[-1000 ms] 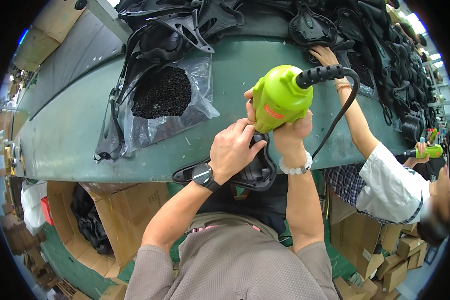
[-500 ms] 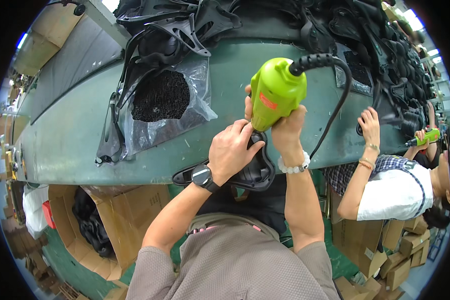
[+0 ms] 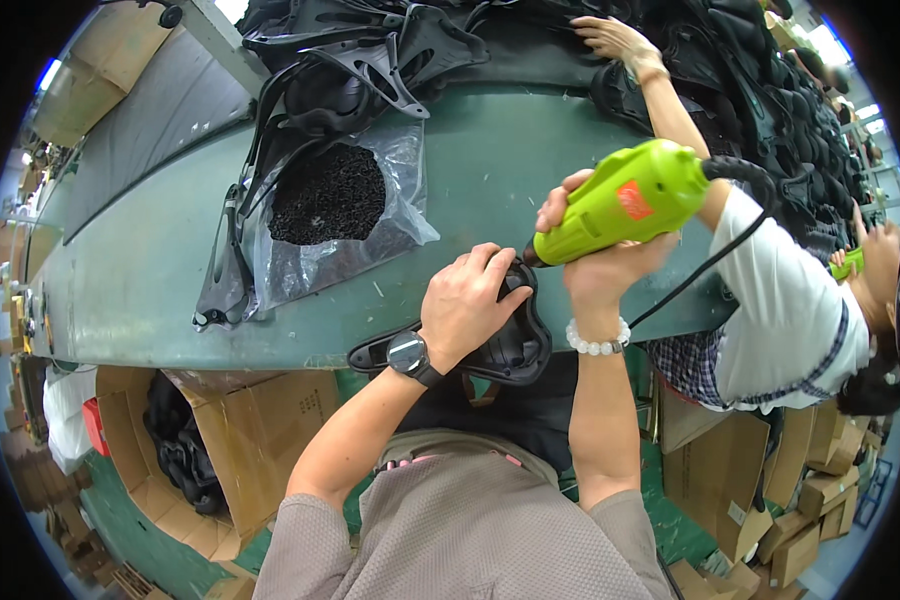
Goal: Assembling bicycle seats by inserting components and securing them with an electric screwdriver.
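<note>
My right hand (image 3: 610, 262) is wrapped round a lime-green electric screwdriver (image 3: 625, 197), tilted so its dark tip points down-left. That tip is close to the upper edge of a black moulded plastic part (image 3: 515, 345) at the table's near edge; whether they touch I cannot tell. My left hand (image 3: 467, 305) grips this part from above, fingers curled over its top edge and thumb across it. A second strap-like black piece (image 3: 368, 352) sticks out under my left wrist. Beyond, an opened plastic bag holds many small black screws (image 3: 330, 195).
Black plastic parts (image 3: 340, 75) are heaped along the far side of the green table (image 3: 150, 290). At right, a co-worker's arm (image 3: 675, 110) stretches across it. A cable (image 3: 715, 260) hangs from the screwdriver. Cardboard boxes (image 3: 260, 430) stand below the table's near edge.
The screwdriver has swung from nearly upright to tilted right, its tip off to the right of my left fingers. My left hand stays on the part. The co-worker has reached toward the far heap.
</note>
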A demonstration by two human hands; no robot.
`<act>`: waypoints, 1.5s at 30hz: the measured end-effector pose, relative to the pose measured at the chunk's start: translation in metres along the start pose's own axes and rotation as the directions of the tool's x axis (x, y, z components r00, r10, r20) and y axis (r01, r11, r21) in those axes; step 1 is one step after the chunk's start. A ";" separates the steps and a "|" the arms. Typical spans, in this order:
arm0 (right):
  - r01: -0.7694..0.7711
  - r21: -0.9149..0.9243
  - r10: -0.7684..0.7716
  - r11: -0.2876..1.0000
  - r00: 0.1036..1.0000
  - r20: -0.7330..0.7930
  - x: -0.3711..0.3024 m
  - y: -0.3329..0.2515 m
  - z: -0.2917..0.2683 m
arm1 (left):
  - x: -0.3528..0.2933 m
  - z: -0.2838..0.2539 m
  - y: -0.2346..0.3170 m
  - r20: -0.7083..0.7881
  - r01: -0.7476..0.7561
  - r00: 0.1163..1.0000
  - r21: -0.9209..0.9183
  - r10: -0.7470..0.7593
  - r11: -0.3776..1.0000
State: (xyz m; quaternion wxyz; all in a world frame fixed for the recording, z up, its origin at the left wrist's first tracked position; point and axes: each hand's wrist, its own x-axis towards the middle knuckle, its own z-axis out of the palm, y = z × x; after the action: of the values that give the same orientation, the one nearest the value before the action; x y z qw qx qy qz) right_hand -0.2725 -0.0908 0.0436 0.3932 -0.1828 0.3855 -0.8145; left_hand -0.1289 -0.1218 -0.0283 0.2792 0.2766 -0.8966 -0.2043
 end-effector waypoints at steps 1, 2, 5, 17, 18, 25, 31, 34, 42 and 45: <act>0.021 0.015 -0.022 1.000 0.999 0.040 0.003 -0.004 -0.007 | 0.001 0.000 0.001 -0.006 0.000 1.000 -0.009 0.000 1.000; 0.041 0.030 -0.044 0.999 0.996 0.079 0.004 -0.007 -0.011 | 0.002 0.000 0.002 -0.011 0.000 1.000 -0.018 0.000 1.000; 0.050 0.051 -0.055 0.997 0.995 0.087 0.005 -0.006 -0.015 | 0.000 0.000 0.002 -0.002 0.017 1.000 0.001 -0.017 1.000; -0.093 0.110 0.078 0.990 0.987 0.138 0.002 0.004 -0.013 | 0.000 0.004 0.000 0.000 0.010 1.000 -0.015 -0.010 1.000; -0.097 0.131 0.079 0.987 0.988 0.131 0.002 0.003 -0.013 | 0.000 0.004 0.000 0.002 0.012 1.000 -0.014 -0.012 1.000; -0.070 0.042 0.058 0.997 0.972 0.228 0.004 0.007 -0.018 | -0.001 0.004 -0.002 0.003 0.003 1.000 -0.024 -0.002 1.000; 0.068 -0.198 -0.027 0.978 0.979 0.204 0.002 0.000 0.003 | -0.001 0.002 -0.001 -0.004 0.011 1.000 -0.021 -0.011 1.000; 0.100 -0.105 -0.075 0.989 0.973 0.220 0.005 0.006 -0.006 | 0.000 -0.001 0.001 0.007 0.020 1.000 -0.022 -0.020 1.000; 0.066 -0.056 -0.056 0.996 0.984 0.170 0.005 0.007 -0.004 | 0.000 0.000 0.001 0.008 0.013 1.000 -0.018 -0.013 1.000; 0.051 -0.034 -0.047 0.998 0.992 0.113 0.006 0.004 0.001 | -0.001 -0.001 0.001 0.007 0.021 1.000 -0.009 -0.021 1.000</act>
State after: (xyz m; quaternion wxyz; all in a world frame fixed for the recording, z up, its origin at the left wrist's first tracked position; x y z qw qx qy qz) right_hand -0.2738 -0.0971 0.0409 0.3907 -0.2451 0.3732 -0.8050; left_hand -0.1279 -0.1211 -0.0276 0.2752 0.2839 -0.8936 -0.2124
